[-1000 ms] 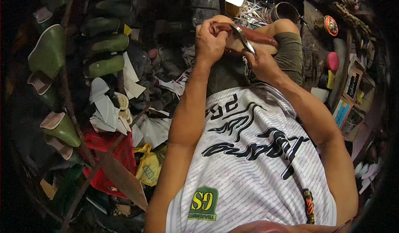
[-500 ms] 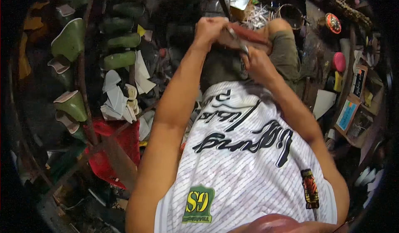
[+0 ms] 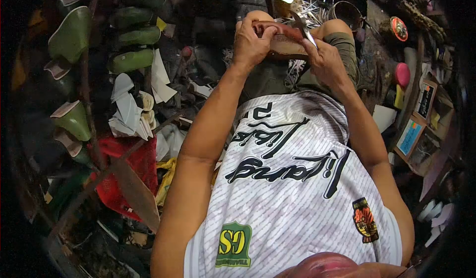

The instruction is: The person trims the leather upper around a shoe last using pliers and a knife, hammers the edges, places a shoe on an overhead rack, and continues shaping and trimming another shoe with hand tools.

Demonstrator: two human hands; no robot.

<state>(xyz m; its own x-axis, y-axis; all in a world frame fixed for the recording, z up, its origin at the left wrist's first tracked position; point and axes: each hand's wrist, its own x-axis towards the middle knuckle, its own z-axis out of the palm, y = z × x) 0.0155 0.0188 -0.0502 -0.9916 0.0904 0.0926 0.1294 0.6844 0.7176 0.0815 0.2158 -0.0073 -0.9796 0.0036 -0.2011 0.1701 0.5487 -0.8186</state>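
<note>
My left hand [image 3: 252, 42] is wrapped round the left end of a reddish-brown shoe [image 3: 287, 36], its thumb lying on top near a dark opening. The shoe lies sideways across my lap, above my knees, with a paler brown side turned toward me. At the shoe's right end my right hand [image 3: 327, 62] is closed on what looks like a knife [image 3: 306, 30]. Its bright, slightly curved metal part points up and away, over the shoe. Whether its edge touches the shoe I cannot tell.
White scraps [image 3: 310, 11] lie beyond my knees beside a round metal-rimmed container [image 3: 347, 13]. Green shoe-like pieces [image 3: 131, 60] hang in rows at left, above a red bag [image 3: 126, 179]. Boxes [image 3: 414, 134] and a pink round object [image 3: 402, 74] are at right.
The shoe has shifted slightly and turned to show more of its side. My right hand has moved right, and the knife now points more upward. My left thumb now lies over the shoe.
</note>
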